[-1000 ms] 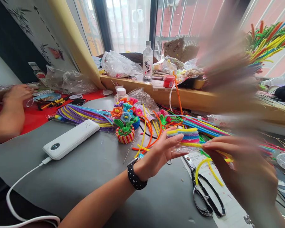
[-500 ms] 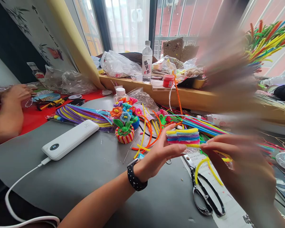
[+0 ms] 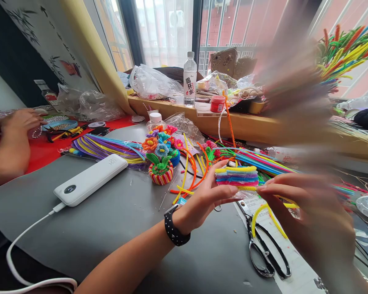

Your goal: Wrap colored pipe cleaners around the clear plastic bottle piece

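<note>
My left hand (image 3: pixel 204 194), with a black dotted band at the wrist, grips a small block wrapped in rows of coloured pipe cleaner (image 3: pixel 236 176): yellow, light blue, purple, blue and pink. Its thumb lies along the lower edge. Between the thumb and fingers of my right hand (image 3: pixel 303 204) is a yellow pipe cleaner (image 3: pixel 248 188), which runs along the block's bottom edge. A loose yellow length loops down below the right hand. Under it, black-handled scissors (image 3: pixel 268 253) lie partly on a white paper sheet (image 3: pixel 294 261). A blur covers part of the right side.
A potted pipe-cleaner flower bouquet (image 3: pixel 161 159) stands mid-table, beside a white power bank (image 3: pixel 90 179) with its cable. Bundles of pipe cleaners (image 3: pixel 110 149) lie behind. A water bottle (image 3: pixel 190 79) stands on the ledge. Another person's hands (image 3: pixel 21 124) work at far left.
Almost nothing differs. Both hands keep their hold, and the right fingertips have shifted very slightly left along the block's lower edge.
</note>
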A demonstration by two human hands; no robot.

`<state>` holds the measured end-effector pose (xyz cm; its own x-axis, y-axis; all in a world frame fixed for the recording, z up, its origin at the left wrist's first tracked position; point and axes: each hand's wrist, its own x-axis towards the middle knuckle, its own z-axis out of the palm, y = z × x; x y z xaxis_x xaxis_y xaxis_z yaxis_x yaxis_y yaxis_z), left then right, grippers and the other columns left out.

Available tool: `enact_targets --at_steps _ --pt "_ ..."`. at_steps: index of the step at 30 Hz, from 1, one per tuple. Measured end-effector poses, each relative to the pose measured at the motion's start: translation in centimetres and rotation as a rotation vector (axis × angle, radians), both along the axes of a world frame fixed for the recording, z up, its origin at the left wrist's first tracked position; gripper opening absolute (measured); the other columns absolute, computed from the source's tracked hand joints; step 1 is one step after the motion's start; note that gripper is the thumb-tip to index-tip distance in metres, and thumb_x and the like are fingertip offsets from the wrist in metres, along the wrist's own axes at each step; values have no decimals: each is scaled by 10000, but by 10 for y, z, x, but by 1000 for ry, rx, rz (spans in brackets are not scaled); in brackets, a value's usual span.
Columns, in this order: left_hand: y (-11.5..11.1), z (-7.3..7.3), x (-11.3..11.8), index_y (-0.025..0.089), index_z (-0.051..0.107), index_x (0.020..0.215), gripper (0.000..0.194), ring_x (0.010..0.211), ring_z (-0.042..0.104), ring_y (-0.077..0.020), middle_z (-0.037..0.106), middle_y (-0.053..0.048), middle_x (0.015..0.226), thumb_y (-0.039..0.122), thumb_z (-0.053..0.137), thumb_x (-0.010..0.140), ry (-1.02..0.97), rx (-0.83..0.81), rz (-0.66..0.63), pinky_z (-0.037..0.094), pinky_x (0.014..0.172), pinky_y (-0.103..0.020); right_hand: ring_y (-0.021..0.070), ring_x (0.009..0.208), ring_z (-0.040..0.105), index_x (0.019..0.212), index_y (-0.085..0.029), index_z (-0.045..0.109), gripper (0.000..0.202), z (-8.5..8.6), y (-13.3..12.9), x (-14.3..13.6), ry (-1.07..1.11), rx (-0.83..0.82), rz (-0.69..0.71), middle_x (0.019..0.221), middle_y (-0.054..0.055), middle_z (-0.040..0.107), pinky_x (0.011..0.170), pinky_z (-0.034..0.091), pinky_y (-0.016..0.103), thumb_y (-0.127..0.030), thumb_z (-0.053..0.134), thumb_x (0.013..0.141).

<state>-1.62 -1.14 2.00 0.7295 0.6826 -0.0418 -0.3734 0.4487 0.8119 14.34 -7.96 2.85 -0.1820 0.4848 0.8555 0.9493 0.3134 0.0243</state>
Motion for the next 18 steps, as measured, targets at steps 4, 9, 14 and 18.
enact_targets --at_steps 4,9,14,18 --pt "0 -3 0 231 290 1273 711 1183 413 -303 446 -110 1291 201 635 653 -22 -6 1 373 929 -446 64 799 492 814 -182 576 89 1 -1 0 25 -8 7 848 10 536 688 368 183 -158 599 731" --pt "2 -6 0 227 369 1225 591 1145 456 -297 494 -96 1247 194 604 683 -108 12 -24 388 918 -446 65 832 496 870 -157 578 146 2 -4 1 64 -43 34 865 18 526 734 385 153 -151 601 726" --pt "6 -6 -1 182 492 1107 401 1113 488 -289 585 -92 1122 175 543 709 -240 36 -82 405 901 -447 53 814 505 861 -158 560 119 5 -6 1 82 -18 42 858 6 526 753 382 149 -134 576 746" --pt "7 -5 -2 178 494 1132 435 1096 506 -286 601 -89 1102 174 540 699 -288 20 -132 407 900 -449 43 789 509 868 -185 543 100 5 -7 2 67 21 15 837 -23 546 733 380 157 -158 553 772"
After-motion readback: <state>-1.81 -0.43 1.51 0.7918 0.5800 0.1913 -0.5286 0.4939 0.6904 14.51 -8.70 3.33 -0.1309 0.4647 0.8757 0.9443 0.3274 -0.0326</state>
